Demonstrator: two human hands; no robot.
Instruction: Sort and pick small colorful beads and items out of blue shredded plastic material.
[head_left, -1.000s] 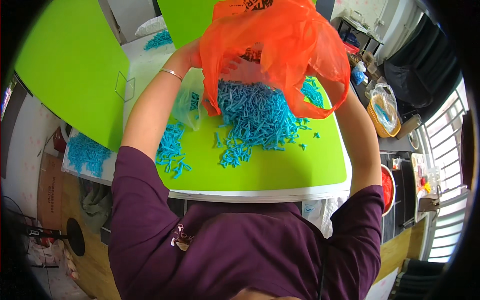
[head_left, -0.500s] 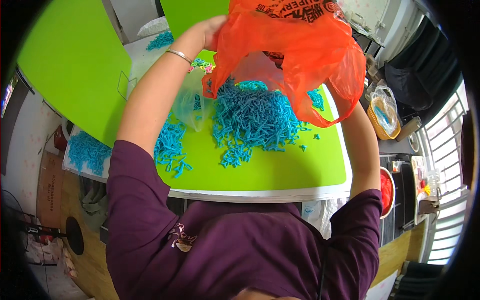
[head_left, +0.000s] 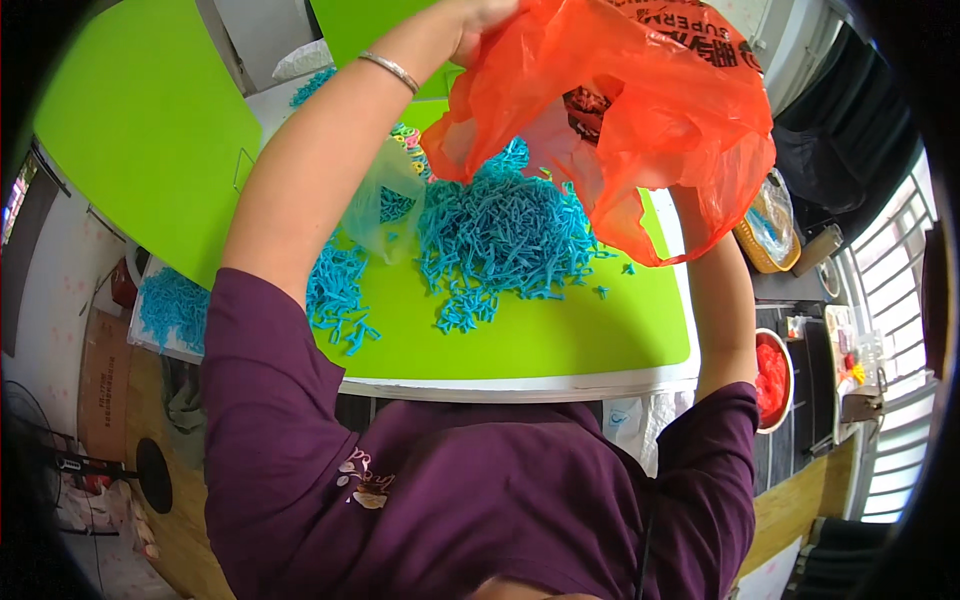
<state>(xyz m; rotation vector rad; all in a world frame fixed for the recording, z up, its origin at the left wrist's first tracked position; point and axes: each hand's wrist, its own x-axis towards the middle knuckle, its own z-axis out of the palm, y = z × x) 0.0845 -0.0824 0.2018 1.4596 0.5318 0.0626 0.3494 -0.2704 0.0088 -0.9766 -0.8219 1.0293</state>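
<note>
A thin red plastic bag (head_left: 680,120) with dark printing hangs raised over the far right of the green tabletop (head_left: 540,350), its mouth facing down toward me. At the top edge my left hand (head_left: 487,18) is closed on the bag's left side; its fingertips are partly hidden. My right forearm (head_left: 722,310) runs up behind the bag, which covers my right hand. Below lies a big heap of small blue plastic pieces (head_left: 505,230). A clear plastic bag (head_left: 388,205) stands left of the heap, near small multicoloured rings (head_left: 410,143).
More blue pieces lie in a smaller pile (head_left: 338,290) beneath my left arm and in another pile (head_left: 172,308) farther left. A green board (head_left: 150,130) leans at the left. On the right are a yellow basket (head_left: 768,240) and a bowl with red contents (head_left: 770,380).
My left hand and the red bag have moved right and upward. The bag's opening has spread wider, and more blue pieces show at the back of the heap.
</note>
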